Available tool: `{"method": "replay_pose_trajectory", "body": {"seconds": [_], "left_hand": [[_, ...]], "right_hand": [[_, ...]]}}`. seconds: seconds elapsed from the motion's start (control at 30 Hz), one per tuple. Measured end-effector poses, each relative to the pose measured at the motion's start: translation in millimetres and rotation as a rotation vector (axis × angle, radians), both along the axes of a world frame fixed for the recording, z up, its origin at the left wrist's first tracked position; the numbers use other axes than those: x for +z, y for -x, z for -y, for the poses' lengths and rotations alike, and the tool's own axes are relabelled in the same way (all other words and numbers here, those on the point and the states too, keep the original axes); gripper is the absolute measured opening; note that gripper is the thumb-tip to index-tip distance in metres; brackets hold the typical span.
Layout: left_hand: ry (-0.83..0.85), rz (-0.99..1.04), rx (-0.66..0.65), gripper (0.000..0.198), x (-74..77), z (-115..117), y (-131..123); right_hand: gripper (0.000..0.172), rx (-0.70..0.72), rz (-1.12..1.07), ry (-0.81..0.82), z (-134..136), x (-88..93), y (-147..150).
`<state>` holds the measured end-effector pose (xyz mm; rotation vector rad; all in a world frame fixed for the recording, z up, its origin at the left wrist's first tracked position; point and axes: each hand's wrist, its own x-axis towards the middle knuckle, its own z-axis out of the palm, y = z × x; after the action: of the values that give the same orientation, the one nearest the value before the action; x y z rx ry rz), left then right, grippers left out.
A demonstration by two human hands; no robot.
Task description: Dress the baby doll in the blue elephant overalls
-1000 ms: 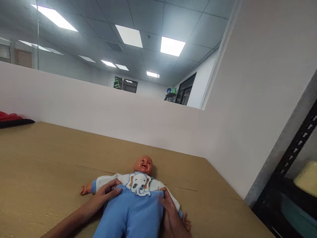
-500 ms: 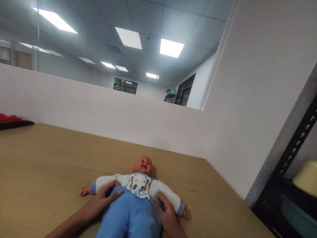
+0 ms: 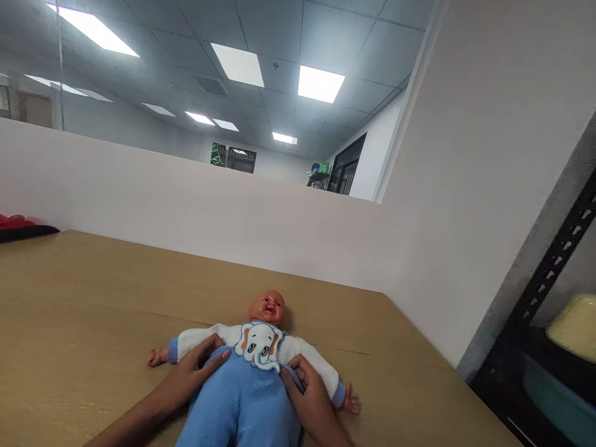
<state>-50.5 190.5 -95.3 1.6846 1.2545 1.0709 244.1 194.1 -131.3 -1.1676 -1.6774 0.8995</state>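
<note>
A baby doll (image 3: 266, 308) lies on its back on the table, arms spread, its head toward the wall. It wears a white top with blue cuffs and an elephant face (image 3: 259, 343) on the chest, and blue pants (image 3: 233, 394). My left hand (image 3: 202, 365) grips the pants at the waist on the left, thumb on top and fingers at the side. On the opposite side, my right hand (image 3: 305, 385) pinches the edge of the pants' waist just below the elephant. The doll's feet are out of frame.
The wooden table (image 3: 116, 279) meets a white wall (image 3: 209, 211) with a window above it. Red cloth (image 3: 16, 221) and a black item (image 3: 28, 233) lie at the far left. To the right stands a black shelf (image 3: 554, 273) holding a yellow object (image 3: 575, 326) and a bluish container (image 3: 559, 397).
My right hand has drawn the edge of the pants slightly up and left. My left hand keeps nearly the same hold. The view has shifted a little.
</note>
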Motion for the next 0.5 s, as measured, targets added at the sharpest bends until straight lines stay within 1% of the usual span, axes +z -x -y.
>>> {"method": "replay_pose_trajectory", "body": {"seconds": [0.03, 0.1, 0.13, 0.2, 0.23, 0.27, 0.3, 0.37, 0.4, 0.43, 0.5], "left_hand": [[-0.038, -0.032, 0.028, 0.046, 0.9, 1.2, -1.2], [-0.142, -0.109, 0.101, 0.042, 1.1, 2.5, -2.4], [-0.206, -0.152, 0.145, 0.04, 0.0, 2.3, -2.0], [-0.324, -0.236, 0.219, 0.032, -4.5, -0.1, 1.1], [-0.365, -0.272, 0.241, 0.029, -7.7, -2.0, 3.6], [-0.394, -0.298, 0.255, 0.029, -11.2, -4.1, 6.5], [-0.417, -0.309, 0.263, 0.031, -14.3, -6.3, 9.3], [-0.449, -0.3, 0.255, 0.032, -17.3, -9.2, 12.8], [-0.464, -0.282, 0.241, 0.03, -15.9, -9.5, 12.4], [-0.478, -0.26, 0.217, 0.029, -11.9, -8.9, 10.2], [-0.498, -0.216, 0.135, 0.029, 4.2, -4.8, -1.4]], "right_hand": [[0.035, -0.073, 0.055, -0.076, 2.5, 0.3, 0.4], [0.012, -0.222, 0.178, -0.269, 7.3, 0.8, -0.1], [0.013, -0.283, 0.253, -0.354, 9.3, 1.3, -1.5], [0.04, -0.373, 0.421, -0.438, 11.4, 4.1, -8.4], [0.049, -0.397, 0.506, -0.434, 11.3, 6.5, -14.2], [0.055, -0.395, 0.577, -0.408, 10.2, 9.6, -21.6], [0.059, -0.362, 0.627, -0.367, 8.3, 13.1, -30.2], [0.066, -0.242, 0.674, -0.269, 2.3, 21.7, -49.0], [0.066, -0.186, 0.682, -0.225, -1.1, 27.0, -57.4], [0.064, -0.153, 0.69, -0.194, -4.4, 33.4, -64.0], [0.056, -0.161, 0.721, -0.203, -8.2, 50.8, -68.3]]}}
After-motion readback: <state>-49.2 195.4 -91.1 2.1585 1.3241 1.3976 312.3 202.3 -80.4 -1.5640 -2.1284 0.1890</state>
